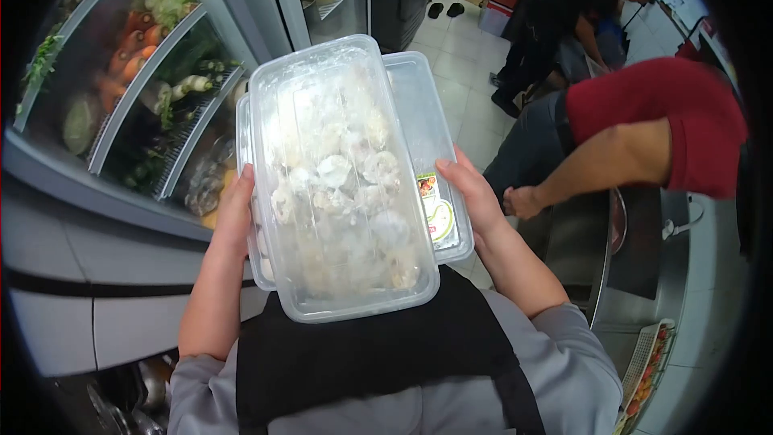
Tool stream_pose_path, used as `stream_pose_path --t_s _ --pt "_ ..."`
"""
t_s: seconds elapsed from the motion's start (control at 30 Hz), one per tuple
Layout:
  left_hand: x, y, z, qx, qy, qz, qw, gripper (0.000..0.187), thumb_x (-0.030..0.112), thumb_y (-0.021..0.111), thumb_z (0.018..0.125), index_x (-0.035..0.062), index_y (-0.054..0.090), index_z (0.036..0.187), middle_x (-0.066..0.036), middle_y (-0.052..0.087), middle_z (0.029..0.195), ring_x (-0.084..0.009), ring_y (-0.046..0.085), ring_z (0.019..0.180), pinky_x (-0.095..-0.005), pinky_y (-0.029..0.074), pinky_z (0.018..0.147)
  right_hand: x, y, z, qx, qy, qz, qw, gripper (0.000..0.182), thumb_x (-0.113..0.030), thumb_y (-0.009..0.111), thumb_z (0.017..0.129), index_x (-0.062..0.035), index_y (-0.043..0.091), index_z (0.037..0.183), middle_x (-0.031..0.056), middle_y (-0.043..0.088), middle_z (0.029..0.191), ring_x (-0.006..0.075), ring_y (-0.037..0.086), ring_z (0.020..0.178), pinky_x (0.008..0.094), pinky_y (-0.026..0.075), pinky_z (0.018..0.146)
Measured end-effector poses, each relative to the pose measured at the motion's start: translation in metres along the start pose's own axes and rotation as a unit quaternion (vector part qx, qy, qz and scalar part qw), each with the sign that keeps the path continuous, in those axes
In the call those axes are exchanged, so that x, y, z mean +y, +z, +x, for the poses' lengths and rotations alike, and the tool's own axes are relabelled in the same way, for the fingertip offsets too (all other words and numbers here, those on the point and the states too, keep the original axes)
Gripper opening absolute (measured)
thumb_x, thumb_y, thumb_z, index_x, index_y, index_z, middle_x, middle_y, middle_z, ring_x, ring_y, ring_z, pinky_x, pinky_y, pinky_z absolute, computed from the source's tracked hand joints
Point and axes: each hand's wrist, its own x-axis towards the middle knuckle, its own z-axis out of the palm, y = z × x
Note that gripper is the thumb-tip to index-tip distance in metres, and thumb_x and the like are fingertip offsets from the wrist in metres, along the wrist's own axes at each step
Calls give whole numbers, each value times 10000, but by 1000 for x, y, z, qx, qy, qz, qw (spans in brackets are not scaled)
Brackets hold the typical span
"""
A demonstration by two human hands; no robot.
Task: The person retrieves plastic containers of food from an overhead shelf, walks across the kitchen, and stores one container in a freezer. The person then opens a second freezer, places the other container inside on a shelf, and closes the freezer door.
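Note:
In front of my chest I hold a stack of clear plastic food containers. The upper container (pixel 338 225) has a cloudy lid, and pale, lumpy food shows through it. The lower container (pixel 415 105) sticks out to both sides beneath it, with a colourful label (pixel 437 209) on its right part. My left hand (pixel 233 209) is closed on the stack's left edge, thumb on top. My right hand (pixel 477 201) grips the lower container's right edge, beside the label. The fingers under the stack are hidden.
To the left is a fridge with a glass front (pixel 137 72), holding carrots and greens on racks. On the right a person in a red shirt (pixel 652 113) leans over a metal sink (pixel 564 234). Another person in dark clothes (pixel 555 16) bends farther back. A basket (pixel 648 370) stands lower right.

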Motion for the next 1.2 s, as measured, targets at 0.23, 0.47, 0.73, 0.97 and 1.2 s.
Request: stream_pose_path --t_s 0.23,0.47,0.73,0.97,1.2 --pt "32 43 107 -41 14 -25 999 649 497 523 989 -3 443 1394 -139 572 1315 -214 573 1170 -347 455 995 -70 -38 68 -9 -39 15 999 644 -177 539 968 -21 247 1521 148 497 1383 233 532 1243 362 455 1007" --pt "66 91 240 -122 -23 -49 991 689 518 500 991 -20 420 1414 -163 559 1338 -253 575 1189 -362 471 995 -112 -67 139 69 -96 27 993 641 -159 529 977 -14 229 1525 159 490 1388 238 533 1243 365 455 1007" --pt "66 118 374 -175 -72 -81 979 727 548 482 987 -23 407 1432 -181 546 1356 -270 576 1196 -384 470 1006 -142 -110 236 141 -105 11 984 725 -219 581 959 2 200 1535 182 470 1409 251 511 1267 371 436 1026" --pt "86 132 493 -181 -80 -95 976 733 572 434 992 10 384 1461 -172 495 1423 -295 536 1255 -418 456 1032 -155 -138 352 149 -126 15 981 795 -244 631 933 18 186 1537 186 459 1425 253 482 1292 372 421 1040" --pt "84 157 622 -227 -164 -91 956 765 617 400 982 55 345 1497 -153 429 1486 -314 476 1310 -441 413 1074 -157 -173 447 218 -125 58 966 825 -236 662 910 22 189 1536 177 442 1450 258 462 1311 374 406 1056"
